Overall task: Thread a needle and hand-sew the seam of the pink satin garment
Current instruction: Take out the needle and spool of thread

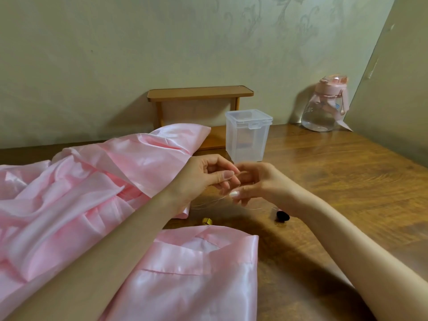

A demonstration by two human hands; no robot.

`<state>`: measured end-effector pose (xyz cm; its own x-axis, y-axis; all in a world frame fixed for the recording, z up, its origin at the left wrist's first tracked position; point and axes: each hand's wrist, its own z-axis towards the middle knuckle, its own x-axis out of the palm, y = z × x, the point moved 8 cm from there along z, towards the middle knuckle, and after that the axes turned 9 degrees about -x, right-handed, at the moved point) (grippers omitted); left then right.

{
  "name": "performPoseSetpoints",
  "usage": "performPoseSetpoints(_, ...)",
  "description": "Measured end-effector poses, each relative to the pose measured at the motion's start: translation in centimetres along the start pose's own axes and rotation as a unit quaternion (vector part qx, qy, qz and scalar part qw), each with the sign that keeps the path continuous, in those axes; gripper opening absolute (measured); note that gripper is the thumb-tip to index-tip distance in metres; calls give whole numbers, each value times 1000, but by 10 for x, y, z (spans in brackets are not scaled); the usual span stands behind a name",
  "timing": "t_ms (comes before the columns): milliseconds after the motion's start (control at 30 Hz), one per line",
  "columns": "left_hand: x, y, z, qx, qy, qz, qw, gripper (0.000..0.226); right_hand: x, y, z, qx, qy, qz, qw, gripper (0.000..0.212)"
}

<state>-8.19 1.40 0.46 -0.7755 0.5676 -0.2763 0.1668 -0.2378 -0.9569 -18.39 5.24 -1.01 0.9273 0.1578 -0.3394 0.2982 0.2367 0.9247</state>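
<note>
Head view shows the 2 hands meeting above the wooden table (347, 172), fingertips almost touching. The left hand (206, 177) has thumb and forefinger pressed together in a pinch that points right, the other fingers curled beneath. The right hand (257, 185) faces it with fingers curled in, thumb tucked low. Pale thread (208, 202) sags below both hands in a shallow loop, running roughly left to right, and trails toward the black spool (282, 216) lying just beside the right wrist. Both hands seem to pinch this thread; the needle is too fine to make out, so I cannot tell which pinch holds it. Threading looks like the step in hand, and it turns on that small gap between the 2 pinches, with the thread end needing to travel along the left-right line. The pink satin garment (81, 193) is heaped to the left under the left forearm, with another fold (196, 274) near the viewer; its seam is nearer the left hand. A small gold object (207, 220) sits between the folds. Behind the hands stands a clear plastic box (249, 135), near enough to catch a raised elbow or thread. Bare wood to the right gives room to draw the thread out.
</note>
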Motion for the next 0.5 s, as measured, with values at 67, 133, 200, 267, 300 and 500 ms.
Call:
performPoseSetpoints(67,0,-1,0,4,0,-2,1000,14,1,-2,2,-6,-24,-10,1000,23)
performPoseSetpoints(133,0,0,1,4,-1,-5,1000,13,-7,-3,1,0,-47,-17,999,12)
performPoseSetpoints(200,-1,1,1,0,-2,-18,1000,16,-17,-5,-3,17,-60,-19,998,7)
performPoseSetpoints(267,-3,2,2,-5,-8,-41,999,26,-30,-5,-6,35,-86,-28,995,3)
performPoseSetpoints(300,-4,2,2,-7,-10,-49,999,31,-40,-6,-9,46,-106,-58,992,4)
performPoseSetpoints(500,-6,-2,1,-7,-1,-88,996,51,-92,-8,-27,131,-152,-472,858,41)
